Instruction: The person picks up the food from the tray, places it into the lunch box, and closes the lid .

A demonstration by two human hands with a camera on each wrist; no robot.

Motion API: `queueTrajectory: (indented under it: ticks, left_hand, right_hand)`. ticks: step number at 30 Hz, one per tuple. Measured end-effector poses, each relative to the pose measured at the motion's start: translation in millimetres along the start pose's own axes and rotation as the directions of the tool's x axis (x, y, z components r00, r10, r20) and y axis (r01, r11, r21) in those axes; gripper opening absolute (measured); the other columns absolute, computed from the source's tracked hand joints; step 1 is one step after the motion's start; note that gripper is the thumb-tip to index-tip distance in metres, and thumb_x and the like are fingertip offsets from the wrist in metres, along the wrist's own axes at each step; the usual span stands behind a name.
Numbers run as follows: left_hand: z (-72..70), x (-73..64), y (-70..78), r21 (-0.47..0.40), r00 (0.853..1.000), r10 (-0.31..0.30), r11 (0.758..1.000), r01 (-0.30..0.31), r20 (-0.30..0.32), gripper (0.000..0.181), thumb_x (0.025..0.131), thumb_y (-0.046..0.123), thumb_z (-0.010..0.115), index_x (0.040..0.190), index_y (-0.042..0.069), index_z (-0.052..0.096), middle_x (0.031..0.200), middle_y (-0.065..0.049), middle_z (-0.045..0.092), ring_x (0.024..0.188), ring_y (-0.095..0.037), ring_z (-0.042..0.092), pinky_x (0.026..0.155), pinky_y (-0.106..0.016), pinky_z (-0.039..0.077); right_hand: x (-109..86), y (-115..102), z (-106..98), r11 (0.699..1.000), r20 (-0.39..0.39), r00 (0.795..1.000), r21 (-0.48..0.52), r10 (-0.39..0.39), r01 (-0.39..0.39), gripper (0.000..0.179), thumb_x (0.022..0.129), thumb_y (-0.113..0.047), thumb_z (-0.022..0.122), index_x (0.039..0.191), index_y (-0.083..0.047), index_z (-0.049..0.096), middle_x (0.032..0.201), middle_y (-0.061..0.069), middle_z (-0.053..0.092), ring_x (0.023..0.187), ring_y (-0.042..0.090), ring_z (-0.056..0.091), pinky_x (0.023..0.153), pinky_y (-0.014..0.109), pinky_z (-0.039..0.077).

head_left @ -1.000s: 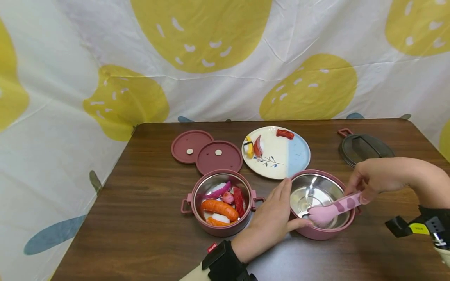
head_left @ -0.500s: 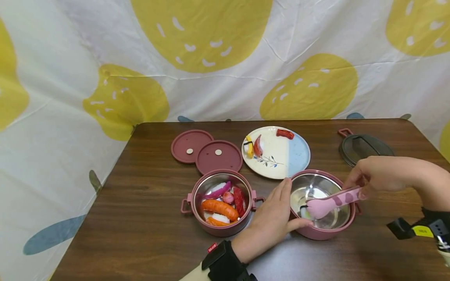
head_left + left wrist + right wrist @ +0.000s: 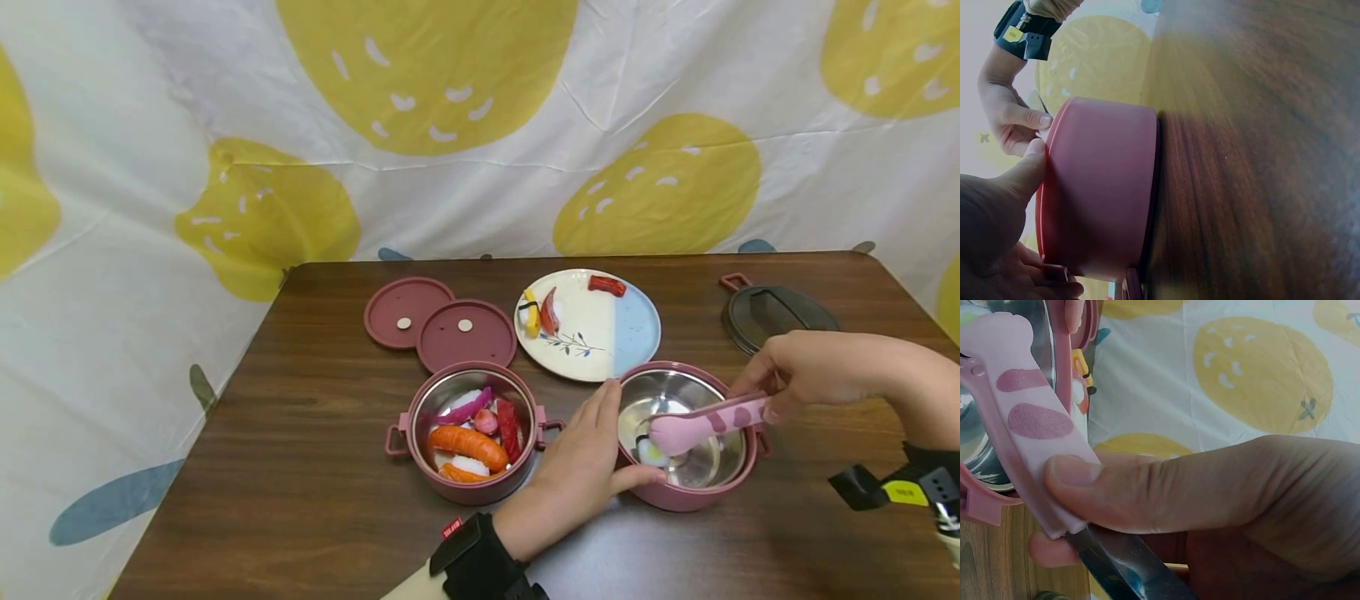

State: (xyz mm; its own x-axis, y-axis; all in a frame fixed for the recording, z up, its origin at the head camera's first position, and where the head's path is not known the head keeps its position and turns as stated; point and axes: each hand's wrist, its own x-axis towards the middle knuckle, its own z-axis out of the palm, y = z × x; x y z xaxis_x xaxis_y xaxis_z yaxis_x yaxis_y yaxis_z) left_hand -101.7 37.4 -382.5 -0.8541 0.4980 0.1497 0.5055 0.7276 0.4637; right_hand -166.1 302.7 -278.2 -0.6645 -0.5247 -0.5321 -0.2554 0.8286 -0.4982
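Observation:
My right hand (image 3: 828, 375) pinches the handle end of pink paw-shaped tongs (image 3: 693, 429), thumb on top in the right wrist view. The tongs slant into the right pink pot (image 3: 678, 500), which has a shiny steel inside. At their tip is a toy food piece (image 3: 651, 454), white and green with a black band; whether the tongs grip it cannot be told. My left hand (image 3: 573, 458) rests against the pot's left side with fingers extended. Its thumb (image 3: 1030, 169) touches the near rim in the left wrist view.
The left pot (image 3: 480, 497) holds a toy sausage (image 3: 471, 446) and other toy food. Behind are two maroon lids (image 3: 480, 350), a plate (image 3: 585, 358) bearing several toy foods, and a dark pan-shaped object (image 3: 776, 317). A patterned cloth (image 3: 465, 192) hangs behind the table.
My right hand has raised the tongs' tip slightly and shifted it left inside the pot. More of the white and green piece now shows. My left hand stays in place.

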Motion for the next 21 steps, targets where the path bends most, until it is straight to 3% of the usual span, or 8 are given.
queueTrajectory:
  ticks: [21]
  left_hand:
    - [-0.4, 0.6, 1.2, 0.007, 1.000, -0.017, 1.000, 0.017, 0.014, 0.100, 0.079, 0.061, 0.060, 0.149, 0.001, 0.022, 0.153, -0.015, 0.032, 0.137, -0.022, 0.034, 0.103, -0.042, 0.046]
  right_hand:
    - [-2.0, 0.6, 3.0, 0.998, -0.072, 0.997, -0.053, -0.024, 0.020, 0.032, 0.081, -0.006, 0.071, 0.113, -0.012, 0.071, 0.082, -0.004, 0.067, 0.072, 0.014, 0.051, 0.059, 0.029, 0.045]
